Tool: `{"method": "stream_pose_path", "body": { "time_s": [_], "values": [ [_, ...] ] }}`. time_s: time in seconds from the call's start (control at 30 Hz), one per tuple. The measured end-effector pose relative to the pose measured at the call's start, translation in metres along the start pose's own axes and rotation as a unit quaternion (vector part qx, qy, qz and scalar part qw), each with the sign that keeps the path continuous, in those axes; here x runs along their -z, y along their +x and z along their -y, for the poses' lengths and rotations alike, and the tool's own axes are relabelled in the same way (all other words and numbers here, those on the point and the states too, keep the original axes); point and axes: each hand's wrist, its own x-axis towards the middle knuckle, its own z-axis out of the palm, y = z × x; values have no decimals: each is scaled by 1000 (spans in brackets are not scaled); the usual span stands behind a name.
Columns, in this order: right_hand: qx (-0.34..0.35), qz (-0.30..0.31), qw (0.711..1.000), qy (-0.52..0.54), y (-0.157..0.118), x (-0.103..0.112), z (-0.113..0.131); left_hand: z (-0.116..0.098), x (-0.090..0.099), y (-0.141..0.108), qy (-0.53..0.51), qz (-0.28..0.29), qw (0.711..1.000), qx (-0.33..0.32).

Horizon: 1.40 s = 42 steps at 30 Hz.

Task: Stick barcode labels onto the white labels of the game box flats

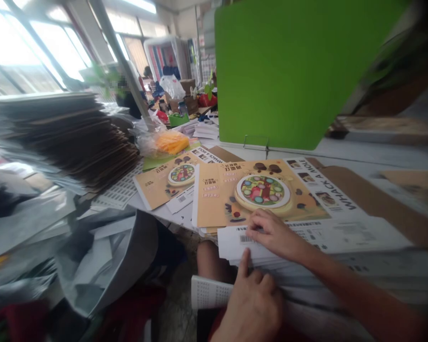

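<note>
You have your right hand (274, 232) closed narrowly on the barcoded white sheets (231, 243); left hand (251, 308) raises its thumb, grip indeterminate.

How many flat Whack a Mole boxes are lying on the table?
2: the nearer box, just beyond the right hand, and the farther box, to its left. More may lie hidden beneath them.
</note>
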Motion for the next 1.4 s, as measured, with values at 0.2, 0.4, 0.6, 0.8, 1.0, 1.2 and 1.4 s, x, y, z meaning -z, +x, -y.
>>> {"method": "stream_pose_path", "body": {
  "time_s": [0.2,0.4,0.6,0.8,1.0,1.2,1.4],
  "values": [
    [8,-8,1000,-5,-1,-3,-1,2,-4,2,-9,28,1000,6],
    [7,-23,1000,-10,-2,-3,1,4,1,4,-14,51,999,13],
    [13,-37,999,-27,-2,-6,1,9,10,12,-21,84,996,-2],
    [15,-64,997,-47,-5,-10,1,14,12,15,-5,83,997,-7],
    [-18,-106,989,-105,-2,-19,8,2,-5,1,4,36,999,-19],
    [27,-125,981,-147,0,-23,2,-9,-13,-6,-9,-12,1000,-28],
    [71,-184,965,-176,-36,10,-13,-9,11,-3,-47,119,992,-11]
  ]
}}
